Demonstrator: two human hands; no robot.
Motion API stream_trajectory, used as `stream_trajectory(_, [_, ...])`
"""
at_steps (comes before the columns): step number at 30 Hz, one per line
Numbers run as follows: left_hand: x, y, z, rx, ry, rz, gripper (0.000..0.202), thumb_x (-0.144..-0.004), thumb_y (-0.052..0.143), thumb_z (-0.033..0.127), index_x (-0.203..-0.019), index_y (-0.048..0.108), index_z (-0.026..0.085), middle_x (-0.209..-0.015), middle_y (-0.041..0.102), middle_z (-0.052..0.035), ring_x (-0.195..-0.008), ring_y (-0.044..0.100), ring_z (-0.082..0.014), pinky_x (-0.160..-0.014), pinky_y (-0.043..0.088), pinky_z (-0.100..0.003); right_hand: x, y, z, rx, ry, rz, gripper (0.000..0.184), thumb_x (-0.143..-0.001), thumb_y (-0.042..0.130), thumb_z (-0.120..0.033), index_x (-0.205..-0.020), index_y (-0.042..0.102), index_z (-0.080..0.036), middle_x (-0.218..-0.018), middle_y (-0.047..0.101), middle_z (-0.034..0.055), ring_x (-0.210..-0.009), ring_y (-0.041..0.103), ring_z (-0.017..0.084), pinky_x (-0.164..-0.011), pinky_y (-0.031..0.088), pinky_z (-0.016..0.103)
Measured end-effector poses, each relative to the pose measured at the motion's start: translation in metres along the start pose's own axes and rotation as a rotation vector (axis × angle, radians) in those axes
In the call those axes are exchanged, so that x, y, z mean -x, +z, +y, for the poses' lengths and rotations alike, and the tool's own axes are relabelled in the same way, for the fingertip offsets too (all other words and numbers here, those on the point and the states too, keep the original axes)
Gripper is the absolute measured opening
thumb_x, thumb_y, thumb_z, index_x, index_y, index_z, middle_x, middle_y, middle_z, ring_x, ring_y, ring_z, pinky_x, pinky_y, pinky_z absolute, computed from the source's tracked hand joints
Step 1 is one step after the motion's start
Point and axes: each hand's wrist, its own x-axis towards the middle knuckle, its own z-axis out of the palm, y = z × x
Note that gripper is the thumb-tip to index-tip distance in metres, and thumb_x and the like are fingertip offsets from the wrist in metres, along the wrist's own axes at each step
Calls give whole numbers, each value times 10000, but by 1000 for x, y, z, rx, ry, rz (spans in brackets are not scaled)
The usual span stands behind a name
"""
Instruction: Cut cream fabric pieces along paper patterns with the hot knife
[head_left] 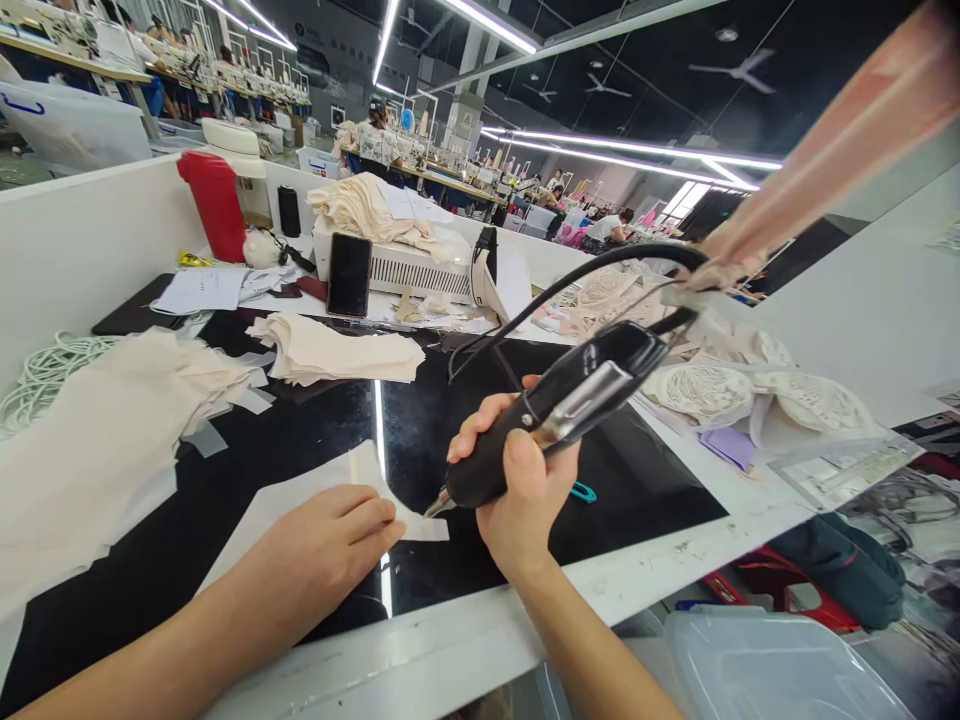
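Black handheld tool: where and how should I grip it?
Probably grip the black tool around its thick lower body from the near side, as the right hand does: its narrow tip points down and the cable leaves the upper end.

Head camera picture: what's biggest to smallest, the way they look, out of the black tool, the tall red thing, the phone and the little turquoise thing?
1. Black tool
2. Tall red thing
3. Phone
4. Turquoise thing
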Motion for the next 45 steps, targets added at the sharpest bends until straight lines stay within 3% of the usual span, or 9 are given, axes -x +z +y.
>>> stream_trajectory(10, [3, 1, 0, -21, -24, -57, 305, -938, 503, -40, -1141, 664, 121, -1084, 690, -93, -1022, 646, -243, -921, 569, -383, 3, -10, -1, 29, -21, 14, 333, -938, 736, -376, -1217, 563, -317, -884, 654, -50, -611, 637, 100, -573, 556, 264])
stream_trajectory(19, [3, 2, -1, -3, -15, -32, 284, -975, 487, -13, -1165, 657, 110, -1091, 679, -101, -1035, 634, -244, -938, 551, -390, 4, -4, -5, -8, 2, 18, 316, -934, 738, -396, -1194, 574, -322, -878, 650, -55, -611, 629, 96, -578, 546, 262])
stream_trajectory(27, [-3, -3, 1, 19, -15, -10, 260, -991, 475, 6, -1139, 662, 112, -1060, 685, -94, -993, 638, -237, -897, 560, -375, 14, 1, 0, -62, 45, -59, 318, -950, 731, -388, -1210, 559, -324, -925, 644, -43, -647, 633, 95, -565, 532, 243])
stream_trajectory(45, [-1, -4, 0, -2, -20, -59, 334, -944, 466, -64, -1150, 661, 112, -1093, 681, -99, -1037, 635, -243, -926, 553, -383, 14, -9, -8, -9, 30, 2, 320, -941, 731, -373, -1211, 569, -321, -901, 651, -43, -627, 636, 104, -586, 561, 273])
